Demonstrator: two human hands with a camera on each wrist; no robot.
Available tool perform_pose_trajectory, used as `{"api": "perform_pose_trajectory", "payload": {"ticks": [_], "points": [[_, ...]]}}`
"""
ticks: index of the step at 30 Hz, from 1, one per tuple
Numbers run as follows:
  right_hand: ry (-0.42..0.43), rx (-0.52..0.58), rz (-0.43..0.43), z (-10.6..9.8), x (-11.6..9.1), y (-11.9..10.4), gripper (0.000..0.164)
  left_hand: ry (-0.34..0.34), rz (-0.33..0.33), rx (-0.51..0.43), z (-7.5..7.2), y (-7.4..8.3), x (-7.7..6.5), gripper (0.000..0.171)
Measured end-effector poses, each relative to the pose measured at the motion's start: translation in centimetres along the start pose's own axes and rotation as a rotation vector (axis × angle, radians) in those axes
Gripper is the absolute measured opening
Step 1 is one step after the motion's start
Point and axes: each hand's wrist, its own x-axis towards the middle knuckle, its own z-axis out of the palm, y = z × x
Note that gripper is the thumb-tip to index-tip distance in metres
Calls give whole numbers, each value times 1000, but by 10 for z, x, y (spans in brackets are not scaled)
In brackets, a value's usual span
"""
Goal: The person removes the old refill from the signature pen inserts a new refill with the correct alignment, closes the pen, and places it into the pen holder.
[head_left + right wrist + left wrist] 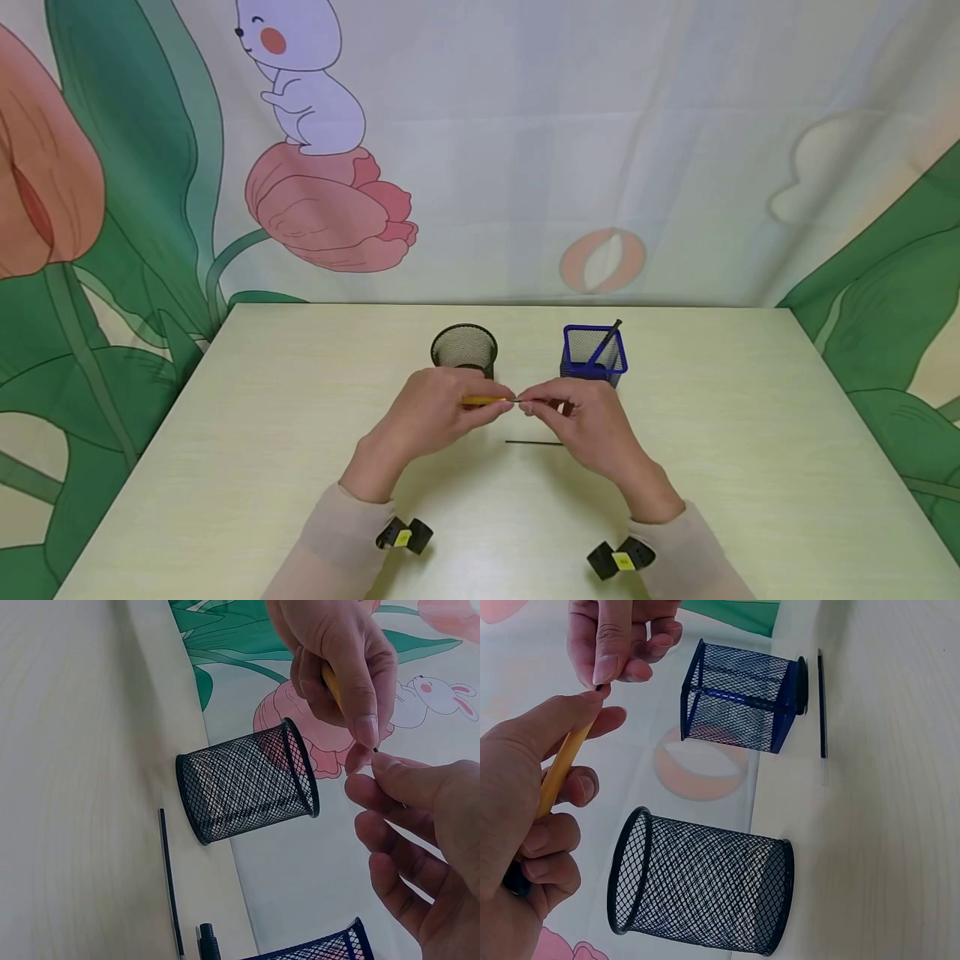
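The left hand (442,408) grips a yellow pen (566,761), the right hand (603,421) pinches its dark tip (600,688), and this work seems midway, with a thin rod (823,705) lying untouched.

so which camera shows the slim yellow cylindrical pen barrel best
Left wrist: the yellow pen barrel shows longest, along the left hand. The head view shows a short piece between the fingers; the right wrist view, only a sliver, mostly hidden.

The yellow barrel (563,766) looks smooth plastic, the round cup (703,883) metal mesh.
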Motion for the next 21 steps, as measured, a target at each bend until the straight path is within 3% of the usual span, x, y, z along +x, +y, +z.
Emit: {"api": "perform_pose_trajectory", "payload": {"ticks": [7,21], "points": [[-17,-20,22,-1,0,-1,7,2,37,38,1,-1,0,15],[-47,-3,42,-1,0,0,12,-4,45,11,1,-2,-1,14]]}}
